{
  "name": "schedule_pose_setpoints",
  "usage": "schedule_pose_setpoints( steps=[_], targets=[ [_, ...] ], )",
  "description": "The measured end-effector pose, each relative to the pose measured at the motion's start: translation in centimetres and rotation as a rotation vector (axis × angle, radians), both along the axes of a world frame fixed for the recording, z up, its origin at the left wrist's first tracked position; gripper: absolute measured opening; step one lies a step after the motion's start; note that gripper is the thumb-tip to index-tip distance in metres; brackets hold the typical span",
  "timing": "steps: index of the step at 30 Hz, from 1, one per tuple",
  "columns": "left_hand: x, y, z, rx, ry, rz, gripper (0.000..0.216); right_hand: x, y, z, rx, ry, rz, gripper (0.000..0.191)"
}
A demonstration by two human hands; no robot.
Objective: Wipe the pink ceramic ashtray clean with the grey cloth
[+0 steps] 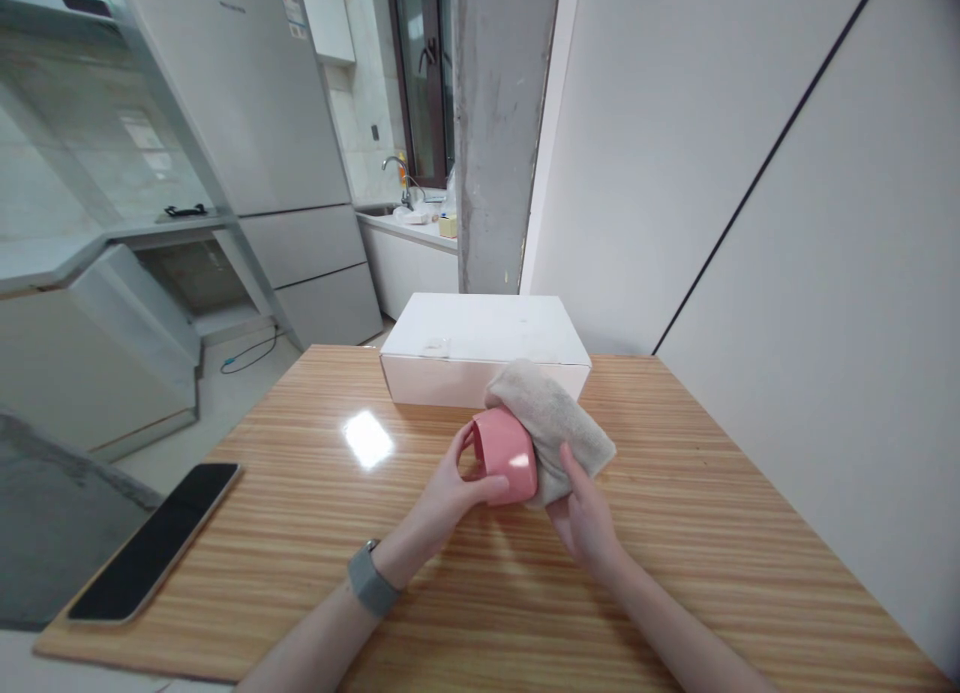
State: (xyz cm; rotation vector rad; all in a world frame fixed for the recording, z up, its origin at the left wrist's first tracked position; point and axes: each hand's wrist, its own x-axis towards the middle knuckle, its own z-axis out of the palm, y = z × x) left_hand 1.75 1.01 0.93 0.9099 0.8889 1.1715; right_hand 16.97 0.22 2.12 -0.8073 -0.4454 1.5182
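A glossy pink cup (pixel 511 455), tipped on its side with its mouth toward the left, is gripped by my left hand (pixel 459 478). The thumb lies along its near side and the other fingers curl at the rim. My right hand (pixel 585 513) is closed on a folded light grey cloth (pixel 551 413), thumb on top and the remaining fingers hidden beneath. The cloth presses against the cup's base, at its right side. Both are held over the wooden table (pixel 300 533). A grey band circles my left wrist.
Just behind my hands a closed white box (pixel 487 333) stands on the table. A dark-screened phone (pixel 157 543) lies at the left edge. Beyond are a tall fridge (pixel 247 103), a sink counter (pixel 412 233) and, on the right, a white wall (pixel 750 173).
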Motion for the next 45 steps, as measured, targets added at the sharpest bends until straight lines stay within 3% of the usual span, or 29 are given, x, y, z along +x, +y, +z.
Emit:
schedule_pose_setpoints(
  steps=[5, 12, 15, 19, 23, 29, 34, 38, 41, 45],
  targets=[
    [-0.3, -0.2, 0.5, 0.051, 0.193, -0.071, 0.110, 0.3, 0.2, 0.6, 0.017, 0.024, -0.003, 0.046],
    [-0.8, -0.3, 0.8, 0.256, 0.527, 0.064, 0.094, 0.2, 0.0, 0.8, -0.023, 0.056, 0.032, 0.044],
    [-0.8, -0.4, 0.7, 0.296, 0.570, 0.104, 0.091, 0.2, 0.0, 0.8, -0.019, 0.055, 0.036, 0.044],
    [-0.6, -0.4, 0.4, 0.253, 0.447, 0.152, 0.091, 0.1, -0.1, 0.6, -0.003, 0.033, 0.045, 0.040],
    [-0.5, -0.2, 0.1, 0.156, 0.314, 0.113, 0.097, -0.2, -0.3, 0.1, -0.009, 0.011, 0.071, 0.041],
    [-0.5, 0.4, -0.3, 0.045, 0.240, 0.076, 0.076, -0.5, -0.3, -1.1, 0.011, -0.033, 0.053, 0.044],
    [-0.5, 0.5, -0.3, -0.121, 0.046, 0.021, 0.062, -0.3, -0.6, -2.7, 0.100, -0.104, 0.088, 0.040],
    [-0.5, 0.4, -0.1, -0.104, -0.007, 0.011, 0.052, -0.3, -0.8, -2.9, 0.153, -0.135, 0.123, 0.039],
    [-0.5, 0.1, 0.1, -0.053, -0.008, -0.003, 0.066, -0.3, -0.5, -2.0, 0.118, -0.108, 0.064, 0.040],
    [-0.5, -0.2, 0.5, 0.005, 0.052, -0.066, 0.118, 0.2, 0.2, -0.7, 0.065, -0.094, 0.016, 0.040]
  ],
)
